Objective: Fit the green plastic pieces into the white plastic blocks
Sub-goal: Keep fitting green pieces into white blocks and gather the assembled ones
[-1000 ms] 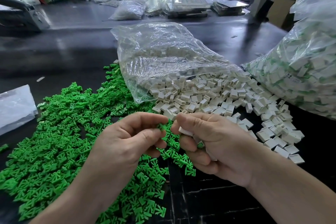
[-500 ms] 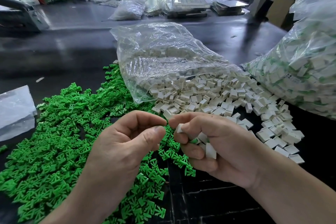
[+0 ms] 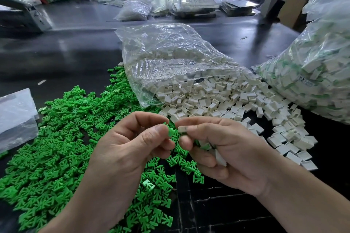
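A: Far left, a loose heap of small green forked plastic pieces (image 3: pixel 56 147) lies spread over the black worktable (image 3: pixel 75 43). Above it is the left hand (image 3: pixel 132 147), thumb and forefinger curled tight, pinching one small green plastic piece (image 3: pixel 171 131).

B: Just beside that is a small white hollow plastic block (image 3: pixel 182 129), pinched at the fingertips of the right hand (image 3: pixel 227 153). I'd say the two parts are meeting but not yet joined.

A: That's the danger. Both grips are tiny. If the green piece goes in tilted, it could jam at the mouth, or pop free and vanish into the heap underneath.

B: I can't tell which way the block's opening faces. If it's the wrong face, pushing gets nowhere.

A: Watch the right palm too. The lower fingers are curled round several spare white blocks (image 3: pixel 220 158). A hard press at the fingertips could loosen that hold.

B: Then they'd drop among the green, not back with the loose pile of white blocks (image 3: pixel 227 100) on the right. Further right again, the bulging clear bag of white-and-green parts (image 3: pixel 312 73) sits well apart from both hands.
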The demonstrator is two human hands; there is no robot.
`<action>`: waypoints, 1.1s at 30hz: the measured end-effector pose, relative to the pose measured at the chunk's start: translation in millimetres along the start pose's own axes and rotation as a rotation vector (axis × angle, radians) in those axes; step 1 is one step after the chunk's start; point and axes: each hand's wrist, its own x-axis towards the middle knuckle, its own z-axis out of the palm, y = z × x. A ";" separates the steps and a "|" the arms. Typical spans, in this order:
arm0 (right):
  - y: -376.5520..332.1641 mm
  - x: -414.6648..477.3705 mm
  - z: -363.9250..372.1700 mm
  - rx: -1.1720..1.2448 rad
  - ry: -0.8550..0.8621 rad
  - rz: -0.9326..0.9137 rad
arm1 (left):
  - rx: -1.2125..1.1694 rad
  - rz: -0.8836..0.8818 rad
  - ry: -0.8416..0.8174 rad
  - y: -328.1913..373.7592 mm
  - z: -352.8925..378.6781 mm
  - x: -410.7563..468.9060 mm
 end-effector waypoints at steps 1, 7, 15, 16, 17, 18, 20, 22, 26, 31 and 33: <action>0.4 0.2 0.4 -0.027 0.013 -0.007 | -0.014 -0.004 -0.002 0.1 -0.2 0.5; 1.2 0.0 -0.4 -0.009 0.100 -0.029 | -0.051 -0.003 0.004 -0.3 -0.6 1.0; 5.0 0.3 4.2 -0.229 0.175 -0.056 | 0.036 0.018 0.020 -3.1 -2.5 -0.7; 6.3 0.3 5.3 -0.252 0.167 -0.055 | 0.052 0.024 0.021 -3.5 -2.5 -1.2; 6.9 -0.1 6.6 -0.261 0.153 -0.047 | 0.061 0.027 0.022 -3.7 -2.3 -1.6; 7.1 -0.4 7.6 -0.265 0.137 -0.038 | 0.069 0.029 0.025 -3.4 -1.9 -1.9; 6.2 -1.7 8.8 -0.272 0.106 -0.022 | 0.083 0.034 0.029 -3.7 -0.9 -1.9; 5.5 -2.2 8.1 -0.280 0.099 -0.018 | 0.080 0.032 0.011 -4.4 0.6 -2.0; 8.3 -0.8 7.0 -0.361 0.132 -0.054 | 0.078 0.009 -0.044 -6.1 3.8 -2.8; 14.3 2.5 2.0 -0.475 0.157 -0.128 | 0.083 -0.022 -0.053 -6.5 1.5 -1.1; 14.2 2.3 1.2 -0.457 0.130 -0.145 | 0.101 0.002 -0.037 -4.8 -0.5 -1.0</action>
